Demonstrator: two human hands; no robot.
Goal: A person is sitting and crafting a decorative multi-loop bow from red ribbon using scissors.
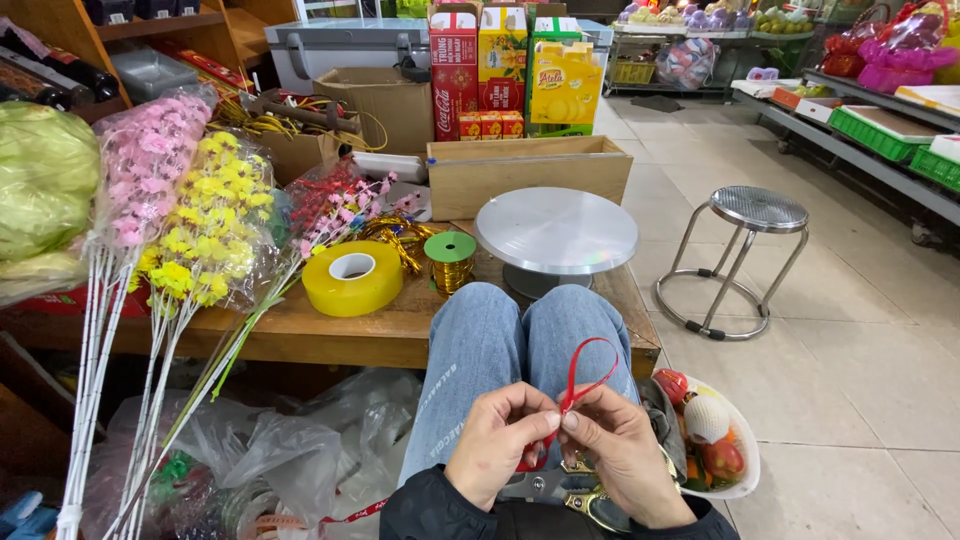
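My left hand (497, 443) and my right hand (625, 455) meet over my lap, above my knees in blue jeans (500, 345). Both pinch a thin red ribbon (582, 378) that stands up in a small loop between the fingertips. Scissors (560, 487) with gold handles lie on my lap under the hands, partly hidden. A white bowl of fruit (712, 440) sits by my right knee.
A wooden table (330, 335) ahead holds a yellow tape roll (352, 277), a gold ribbon spool with a green cap (450, 261), a round metal turntable (556, 232) and wrapped artificial flowers (190, 215). A metal stool (750, 255) stands on the tiled floor at right. Plastic bags (290, 440) lie below left.
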